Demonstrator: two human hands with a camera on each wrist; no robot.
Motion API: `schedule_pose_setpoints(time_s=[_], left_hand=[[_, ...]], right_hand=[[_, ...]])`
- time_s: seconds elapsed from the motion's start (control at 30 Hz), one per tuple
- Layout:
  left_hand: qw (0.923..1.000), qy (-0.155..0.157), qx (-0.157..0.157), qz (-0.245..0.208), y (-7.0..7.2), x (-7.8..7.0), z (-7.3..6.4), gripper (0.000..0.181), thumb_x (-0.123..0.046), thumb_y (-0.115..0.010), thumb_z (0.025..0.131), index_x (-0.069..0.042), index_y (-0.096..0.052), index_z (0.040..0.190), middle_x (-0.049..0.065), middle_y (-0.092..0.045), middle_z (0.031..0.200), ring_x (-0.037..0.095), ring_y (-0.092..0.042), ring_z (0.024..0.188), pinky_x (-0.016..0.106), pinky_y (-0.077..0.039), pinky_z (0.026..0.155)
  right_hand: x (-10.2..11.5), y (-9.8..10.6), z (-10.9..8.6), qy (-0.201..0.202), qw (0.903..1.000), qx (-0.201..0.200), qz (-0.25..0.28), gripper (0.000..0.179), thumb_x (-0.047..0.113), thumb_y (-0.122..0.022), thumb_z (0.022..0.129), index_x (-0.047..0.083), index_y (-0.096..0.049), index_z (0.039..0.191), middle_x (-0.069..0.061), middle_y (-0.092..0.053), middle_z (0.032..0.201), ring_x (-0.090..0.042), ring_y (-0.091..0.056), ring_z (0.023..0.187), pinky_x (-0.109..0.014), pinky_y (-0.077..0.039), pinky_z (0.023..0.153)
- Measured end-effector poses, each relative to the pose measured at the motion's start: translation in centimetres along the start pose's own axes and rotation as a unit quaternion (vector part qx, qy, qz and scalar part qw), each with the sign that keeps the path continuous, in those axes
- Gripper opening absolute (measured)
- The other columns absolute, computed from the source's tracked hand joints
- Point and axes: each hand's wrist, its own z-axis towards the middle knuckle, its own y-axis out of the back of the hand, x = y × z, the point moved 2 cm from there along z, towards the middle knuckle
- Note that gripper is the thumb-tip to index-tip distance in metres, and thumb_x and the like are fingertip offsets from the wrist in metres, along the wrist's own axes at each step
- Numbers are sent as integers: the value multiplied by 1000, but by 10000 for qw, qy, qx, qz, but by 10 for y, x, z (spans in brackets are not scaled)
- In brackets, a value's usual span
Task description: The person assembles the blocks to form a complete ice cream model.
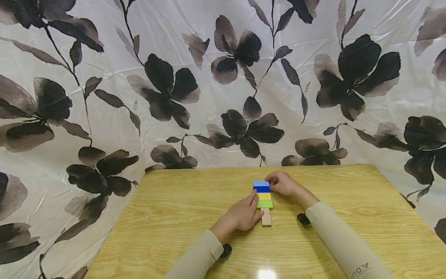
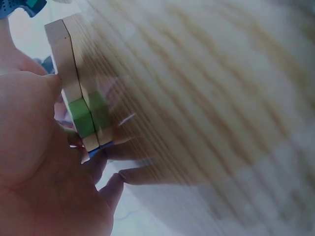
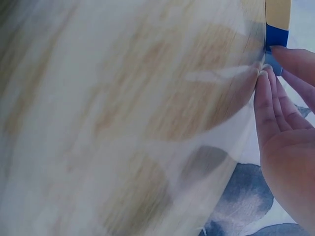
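Note:
A row of small blocks lies on the wooden table, running away from me. Farthest is a light blue block (image 1: 261, 183), followed by a dark blue block (image 1: 263, 189), a yellow block (image 1: 264, 196) and a green block (image 1: 265, 203). A plain wood block (image 1: 266, 217) stands lengthwise at the near end. My left hand (image 1: 242, 214) rests along the row's left side, fingers extended by the blue and yellow blocks, thumb at the plain one. With thumb and fingertips, my right hand (image 1: 285, 184) pinches the light blue block at its far right corner.
The wooden table (image 1: 174, 217) has a glossy, reflecting top. Behind it and at the sides hangs a white cloth (image 1: 195, 116) with dark flowers. A black wrist device (image 1: 226, 251) shows below the left sleeve, another black device (image 1: 303, 219) beside the right sleeve.

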Motion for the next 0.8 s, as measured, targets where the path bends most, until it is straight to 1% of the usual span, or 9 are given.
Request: schedule_pose_setpoints(time_s=[0.13, 0.2, 0.37, 0.5, 0.67, 0.8], left_hand=[[10000, 3, 1, 45, 1, 0, 2, 69, -48, -35, 111, -4, -22, 163, 10, -11, 171, 23, -24, 155, 35, -27, 122], [10000, 4, 3, 50, 1, 1, 3, 69, -48, -35, 111, -4, -22, 162, 11, -11, 171, 23, -23, 155, 35, -27, 122], [10000, 27, 24, -36, -3, 2, 3, 69, -47, -34, 111, -3, -21, 163, 11, -10, 171, 23, -23, 155, 35, -26, 123], [10000, 40, 5, -63, -5, 3, 2, 69, -47, -35, 111, -3, -22, 163, 10, -10, 171, 23, -24, 154, 35, -27, 122], [10000, 12, -45, -8, -2, 3, 3, 68, -47, -34, 111, -4, -21, 163, 10, -10, 172, 23, -24, 154, 35, -27, 122], [10000, 5, -33, 1, -1, 2, 4, 69, -48, -34, 111, -4, -22, 163, 10, -10, 172, 23, -24, 154, 35, -27, 122]], right_hand=[[-1, 2, 1, -56, 10000, -31, -28, 27, -9, -67, 90, -9, -70, 117, -18, -69, 105, -23, -61, 87, -36, -52, 78], [-1, 2, 1, -38, 10000, -26, -34, 27, -9, -67, 90, -10, -69, 117, -19, -68, 106, -23, -60, 87, -37, -52, 78], [-1, -1, -1, -1, 10000, 9, -47, 28, -9, -66, 90, -10, -69, 118, -19, -66, 105, -23, -58, 86, -35, -50, 77], [-1, -4, -1, 26, 10000, 14, -79, 29, -9, -67, 90, -10, -69, 119, -18, -65, 106, -24, -57, 87, -38, -50, 79], [0, -2, 0, 54, 9999, -48, -77, 32, -9, -65, 89, -10, -68, 121, -19, -65, 109, -24, -58, 89, -39, -51, 80], [-1, 1, -1, 92, 9999, -27, -87, 38, -10, -64, 89, -12, -64, 127, -21, -64, 109, -25, -56, 86, -39, -48, 78]])
